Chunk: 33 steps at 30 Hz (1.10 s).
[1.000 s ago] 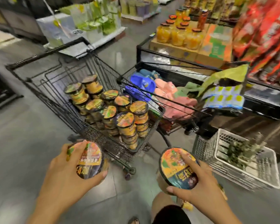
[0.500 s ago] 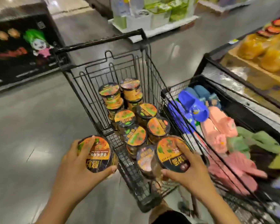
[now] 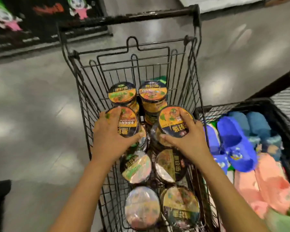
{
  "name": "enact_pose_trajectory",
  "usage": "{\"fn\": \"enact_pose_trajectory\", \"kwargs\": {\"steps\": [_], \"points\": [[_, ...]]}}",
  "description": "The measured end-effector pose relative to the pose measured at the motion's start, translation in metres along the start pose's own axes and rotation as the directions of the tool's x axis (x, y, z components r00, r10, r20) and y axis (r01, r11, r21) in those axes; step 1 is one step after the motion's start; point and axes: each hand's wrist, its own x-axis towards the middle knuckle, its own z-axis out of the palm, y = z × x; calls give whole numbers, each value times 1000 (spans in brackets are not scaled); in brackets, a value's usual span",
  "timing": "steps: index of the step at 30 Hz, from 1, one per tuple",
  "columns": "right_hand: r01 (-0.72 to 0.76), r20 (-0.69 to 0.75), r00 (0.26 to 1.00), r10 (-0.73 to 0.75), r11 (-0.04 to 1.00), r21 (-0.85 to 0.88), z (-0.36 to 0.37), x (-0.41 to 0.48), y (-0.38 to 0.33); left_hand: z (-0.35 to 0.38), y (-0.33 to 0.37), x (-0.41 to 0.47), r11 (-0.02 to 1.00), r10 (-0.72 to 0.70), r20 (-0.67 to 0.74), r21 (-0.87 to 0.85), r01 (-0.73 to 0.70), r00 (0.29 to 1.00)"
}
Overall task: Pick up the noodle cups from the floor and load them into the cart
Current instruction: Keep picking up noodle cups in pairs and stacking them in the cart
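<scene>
- While both hands are down inside the cart point(image 3: 90, 91) at frame centre, each carries one noodle cup: left hand point(image 3: 110, 139) on the left cup point(image 3: 126, 122), right hand point(image 3: 186, 141) on the right cup point(image 3: 174, 121).
- Handling, my read: light, thin-walled, and stiff enough for a one-hand hold, but crushable if squeezed. The film wrap looks glossy, so probably slippery. Take it at the rim and upper wall, not the lid centre.
- Grip: fingers are spread over the far lid edge and the thumb hooks the near side wall. Both hands are clamped on their cups.
- Location: the held cups sit just below the two stacked cups point(image 3: 121, 92) at upper centre. More wrapped cups point(image 3: 136, 166) fill the basket toward the bottom of the frame.
- Can't tell whether the held cups already rest on anything beneath; the hands block that.
- Risk: a cup seated on a tilted stack could topple, so it should go down lid up.
- Blue slippers point(image 3: 231, 136) in the bin at right are not involved.
</scene>
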Motion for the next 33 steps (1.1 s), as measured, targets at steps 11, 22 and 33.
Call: {"fn": "enact_pose_trajectory", "kwargs": {"steps": [11, 22, 33], "points": [[40, 96, 995, -25, 988, -152, 38, 11, 28, 54, 5, 11, 967, -65, 124, 252, 32, 990], [3, 110, 993, 35, 947, -320, 15, -17, 2, 30, -7, -17, 976, 92, 95, 187, -109, 991], [-284, 8, 955, 298, 918, -278, 63, -248, 1, 28, -69, -179, 929, 200, 350, 228, -291, 915]]}}
